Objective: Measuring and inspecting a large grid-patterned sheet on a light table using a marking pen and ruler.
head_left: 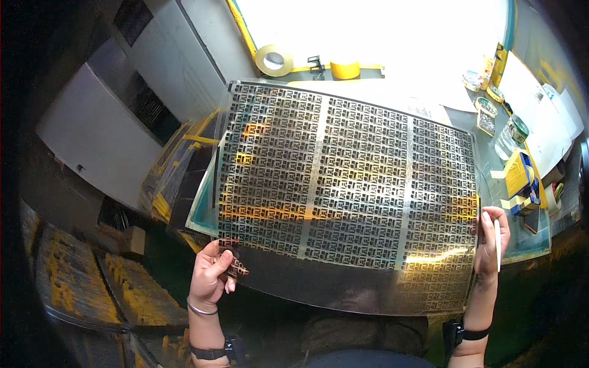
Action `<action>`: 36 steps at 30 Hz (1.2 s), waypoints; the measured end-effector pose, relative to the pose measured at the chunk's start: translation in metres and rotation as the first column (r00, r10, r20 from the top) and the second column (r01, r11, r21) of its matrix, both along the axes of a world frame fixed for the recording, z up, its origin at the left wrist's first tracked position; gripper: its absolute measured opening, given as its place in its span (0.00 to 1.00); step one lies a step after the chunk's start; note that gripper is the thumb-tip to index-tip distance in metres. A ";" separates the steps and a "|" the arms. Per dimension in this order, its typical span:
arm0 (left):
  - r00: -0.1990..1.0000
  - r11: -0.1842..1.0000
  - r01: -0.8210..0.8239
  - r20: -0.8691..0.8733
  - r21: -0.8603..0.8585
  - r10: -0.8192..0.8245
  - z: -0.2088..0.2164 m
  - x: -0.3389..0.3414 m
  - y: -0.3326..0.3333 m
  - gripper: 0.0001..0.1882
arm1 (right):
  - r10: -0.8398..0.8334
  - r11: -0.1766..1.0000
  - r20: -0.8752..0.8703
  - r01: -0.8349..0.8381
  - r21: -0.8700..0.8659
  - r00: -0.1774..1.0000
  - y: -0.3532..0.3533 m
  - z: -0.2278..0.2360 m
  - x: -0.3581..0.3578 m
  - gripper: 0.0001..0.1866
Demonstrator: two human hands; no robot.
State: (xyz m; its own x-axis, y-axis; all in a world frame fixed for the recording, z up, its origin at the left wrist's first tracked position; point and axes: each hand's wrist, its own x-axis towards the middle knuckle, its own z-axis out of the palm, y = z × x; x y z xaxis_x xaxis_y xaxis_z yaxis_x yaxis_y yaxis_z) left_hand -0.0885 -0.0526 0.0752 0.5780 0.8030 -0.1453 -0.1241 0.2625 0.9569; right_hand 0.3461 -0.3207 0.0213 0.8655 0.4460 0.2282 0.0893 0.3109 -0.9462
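Observation:
A large, thin, see-through film sheet (359, 178) covered with rows of small dark repeated shapes is held up in front of me, tilted over the work table. Paler bands divide its pattern into blocks, and yellow-orange reflections cross it. My left hand (208, 276) pinches the lower left corner between thumb and fingers. On the opposite side, my right hand (492, 245) grips the right edge, with some fingers hidden behind the sheet. A slim white stick (497, 245) also lies against the fingers of that hand.
Behind the sheet is a brightly lit white surface (380, 37). A tape roll (274, 61) and a yellow roll (345, 70) stand along its near edge. At right are a green-lidded jar (511, 138) and a blue-yellow tape dispenser (523, 178). Grey cabinets (104, 135) and racks (73, 270) stand left.

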 end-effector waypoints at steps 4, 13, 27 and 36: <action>0.998 0.998 -0.057 -0.022 0.014 0.057 0.000 0.006 -0.003 0.09 | 0.009 1.000 0.025 -0.008 -0.029 1.000 -0.001 0.002 -0.001 0.04; 0.999 0.999 -0.038 0.010 0.001 0.038 -0.006 0.006 -0.007 0.09 | 0.016 0.999 0.073 -0.014 -0.037 0.997 -0.006 -0.005 0.005 0.04; 0.986 0.985 -0.167 0.017 0.032 0.167 -0.008 0.023 -0.024 0.09 | -0.002 0.999 0.082 0.006 -0.054 0.997 -0.013 -0.012 0.011 0.05; 0.982 0.980 -0.190 0.011 0.053 0.190 -0.011 0.026 -0.030 0.10 | 0.007 0.999 0.078 -0.003 -0.054 0.997 -0.014 -0.013 0.012 0.05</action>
